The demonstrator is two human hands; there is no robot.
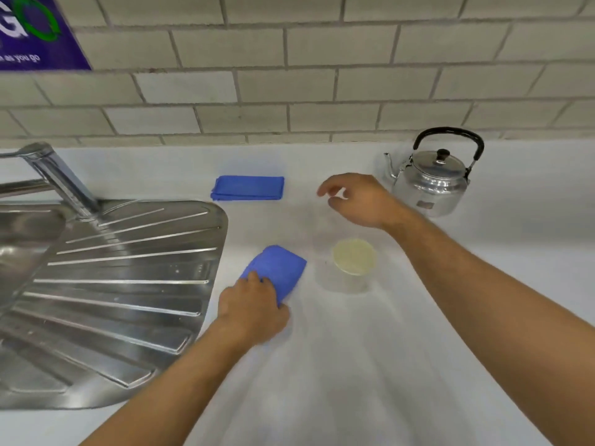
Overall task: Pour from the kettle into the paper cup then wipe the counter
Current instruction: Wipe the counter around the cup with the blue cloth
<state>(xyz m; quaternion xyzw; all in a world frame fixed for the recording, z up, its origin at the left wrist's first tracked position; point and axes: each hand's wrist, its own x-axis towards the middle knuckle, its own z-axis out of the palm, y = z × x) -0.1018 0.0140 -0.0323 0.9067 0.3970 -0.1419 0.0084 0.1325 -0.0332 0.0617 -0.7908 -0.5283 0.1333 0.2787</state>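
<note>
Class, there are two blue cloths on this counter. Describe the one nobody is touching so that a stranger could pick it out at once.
Start at the steel draining board on the left of the white counter. Just past its far right corner, near the tiled wall, lies the folded cloth. Unlike the other cloth, which is under the left hand beside the paper cup, this one lies flat in a neat long rectangle.

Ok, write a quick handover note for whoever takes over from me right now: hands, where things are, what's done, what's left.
Left hand: pressing a blue cloth on the counter, beside the drainboard.
Right hand: open, empty, hovering between kettle and paper cup.
Kettle upright near the wall; cup holds liquid, so pouring looks done.
Left: wipe the counter. A spare folded cloth lies behind.
</note>
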